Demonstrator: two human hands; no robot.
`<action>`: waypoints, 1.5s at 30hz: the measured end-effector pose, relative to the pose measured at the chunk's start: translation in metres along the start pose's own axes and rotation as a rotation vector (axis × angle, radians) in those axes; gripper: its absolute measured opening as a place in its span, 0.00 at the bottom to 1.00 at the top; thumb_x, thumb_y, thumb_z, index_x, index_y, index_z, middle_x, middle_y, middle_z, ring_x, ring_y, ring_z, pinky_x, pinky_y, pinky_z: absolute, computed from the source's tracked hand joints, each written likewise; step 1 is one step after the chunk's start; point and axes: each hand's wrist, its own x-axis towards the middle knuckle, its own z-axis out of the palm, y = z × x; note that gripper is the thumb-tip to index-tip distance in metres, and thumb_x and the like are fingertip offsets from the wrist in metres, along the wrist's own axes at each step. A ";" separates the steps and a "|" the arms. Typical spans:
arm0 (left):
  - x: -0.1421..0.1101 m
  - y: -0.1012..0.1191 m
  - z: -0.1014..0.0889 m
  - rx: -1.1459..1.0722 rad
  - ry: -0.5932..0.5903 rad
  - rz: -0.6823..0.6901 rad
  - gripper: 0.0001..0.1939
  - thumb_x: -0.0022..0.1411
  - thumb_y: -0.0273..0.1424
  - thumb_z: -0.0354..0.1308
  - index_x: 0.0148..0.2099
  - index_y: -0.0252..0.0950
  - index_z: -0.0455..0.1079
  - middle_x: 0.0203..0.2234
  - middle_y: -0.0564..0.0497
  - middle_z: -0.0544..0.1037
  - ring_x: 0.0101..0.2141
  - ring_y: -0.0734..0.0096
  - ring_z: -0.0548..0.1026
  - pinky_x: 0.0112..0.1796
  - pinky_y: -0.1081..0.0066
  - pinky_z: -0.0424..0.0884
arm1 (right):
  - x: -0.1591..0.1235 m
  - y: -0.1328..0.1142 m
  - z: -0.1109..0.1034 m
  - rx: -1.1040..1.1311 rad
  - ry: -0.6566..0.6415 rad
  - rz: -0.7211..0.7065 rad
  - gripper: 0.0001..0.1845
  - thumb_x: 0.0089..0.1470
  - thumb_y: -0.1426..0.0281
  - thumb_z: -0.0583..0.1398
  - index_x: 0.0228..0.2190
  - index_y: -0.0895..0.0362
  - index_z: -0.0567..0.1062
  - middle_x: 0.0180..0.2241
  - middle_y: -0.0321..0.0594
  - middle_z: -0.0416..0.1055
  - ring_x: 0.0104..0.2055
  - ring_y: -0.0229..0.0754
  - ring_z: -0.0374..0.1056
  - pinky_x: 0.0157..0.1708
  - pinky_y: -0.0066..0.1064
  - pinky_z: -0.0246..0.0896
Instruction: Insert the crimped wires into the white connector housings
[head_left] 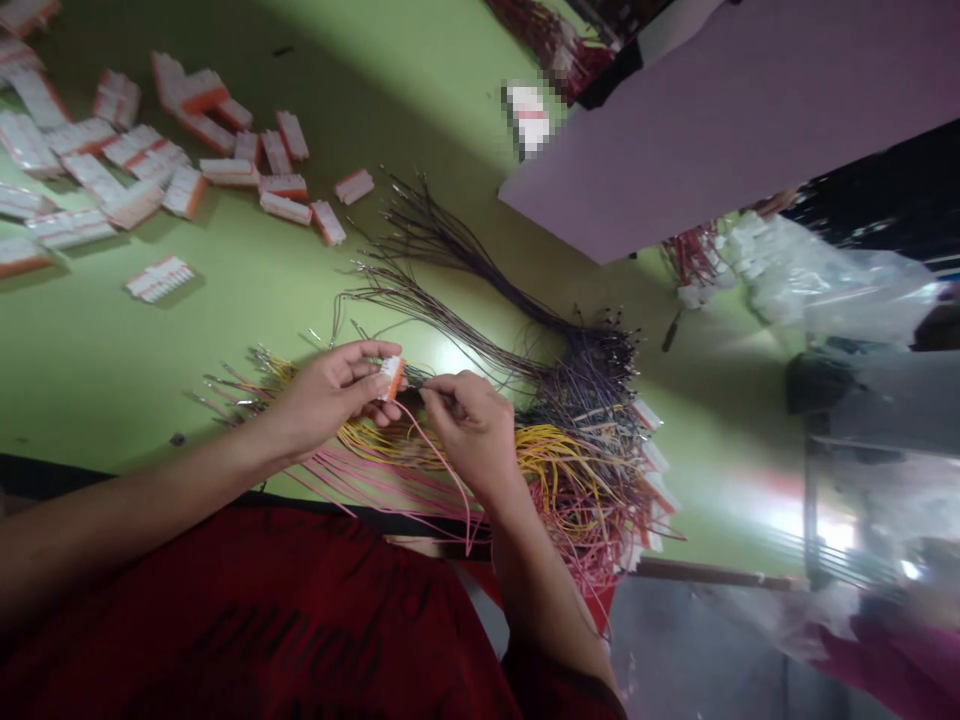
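Note:
My left hand (pixel 337 390) is closed around a small white-and-orange connector housing (pixel 391 378), held between thumb and fingers above the wires. A pink wire (pixel 439 450) comes out of the housing's lower end and loops down past my right wrist. Just right of the housing, my right hand (pixel 472 425) is pinched on the end of a thin wire, its tip dark and small at the fingertips. Beneath both hands lie bundles of yellow wires (pixel 559 450), pink wires (pixel 360 480) and dark wires (pixel 487 265), several with bare metal terminals.
Many loose white-and-orange housings (pixel 150 150) are scattered over the green table (pixel 247 300) at the upper left. A purple panel (pixel 720 130) juts in from the upper right. Clear plastic bags (pixel 832 270) and red wires (pixel 694 255) lie at the right.

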 end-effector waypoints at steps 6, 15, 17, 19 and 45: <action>0.000 0.000 -0.001 -0.073 -0.021 -0.013 0.22 0.56 0.31 0.67 0.52 0.33 0.69 0.24 0.53 0.79 0.24 0.71 0.77 0.26 0.74 0.71 | 0.001 -0.005 -0.003 -0.093 0.012 -0.098 0.13 0.58 0.73 0.57 0.25 0.53 0.77 0.26 0.38 0.77 0.31 0.41 0.70 0.38 0.38 0.56; 0.000 -0.004 -0.001 0.072 -0.026 0.044 0.22 0.58 0.34 0.65 0.53 0.34 0.70 0.25 0.52 0.79 0.26 0.68 0.79 0.27 0.71 0.74 | 0.001 -0.009 -0.007 -0.140 -0.031 -0.112 0.12 0.54 0.75 0.58 0.21 0.53 0.74 0.27 0.37 0.78 0.33 0.41 0.69 0.37 0.37 0.51; -0.001 -0.005 0.000 0.128 -0.011 0.082 0.21 0.58 0.33 0.65 0.53 0.33 0.70 0.27 0.51 0.80 0.28 0.68 0.80 0.28 0.71 0.75 | 0.001 -0.009 -0.007 -0.137 -0.051 -0.106 0.12 0.54 0.76 0.59 0.21 0.54 0.74 0.28 0.37 0.78 0.33 0.41 0.69 0.38 0.37 0.50; -0.002 -0.005 0.001 0.172 -0.002 0.110 0.21 0.57 0.33 0.65 0.52 0.33 0.71 0.30 0.50 0.81 0.28 0.68 0.80 0.28 0.71 0.76 | 0.000 -0.009 -0.007 -0.122 -0.071 -0.103 0.11 0.54 0.76 0.59 0.22 0.54 0.74 0.28 0.36 0.78 0.34 0.41 0.69 0.38 0.37 0.50; 0.003 -0.007 0.009 0.008 0.020 0.108 0.16 0.58 0.26 0.63 0.50 0.32 0.70 0.29 0.52 0.81 0.25 0.73 0.79 0.29 0.72 0.77 | -0.005 -0.005 -0.001 -0.229 0.088 -0.218 0.06 0.60 0.70 0.59 0.32 0.54 0.75 0.35 0.43 0.77 0.41 0.47 0.71 0.45 0.41 0.60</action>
